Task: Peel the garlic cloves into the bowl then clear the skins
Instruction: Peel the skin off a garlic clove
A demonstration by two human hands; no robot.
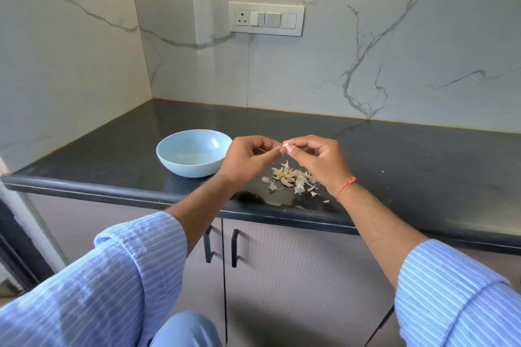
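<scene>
At the centre of the frame we hold our two hands close together, above the counter, and both pinch one small clove point(285, 145) between the fingertips. The left hand point(248, 156) comes from the lower left and its thumb and forefinger close on the near end of the clove; the right hand point(318, 159), with a red thread point(346, 186) on the wrist, closes on the other end. How much skin remains on this clove we cannot tell, it is too small. For this step we think it is best to keep one hand as the holder and let the other nail catch the loose edge of the skin at the tip, then pull along the clove, not across, so the skin comes away in one piece. We should press lightly, because a clove is smooth and can slip out. Just below the hands, a little to the right, lies the pile point(290, 176) of cloves and skins on the dark counter point(408, 154), with some flakes scattered near the front edge. The bowl point(169, 159) stands left of the hands, near them; inside we see only a few pale bits at the bottom, so we judge the task is at an early stage. When the clove is clean, the left hand has the shorter way to the bowl.
</scene>
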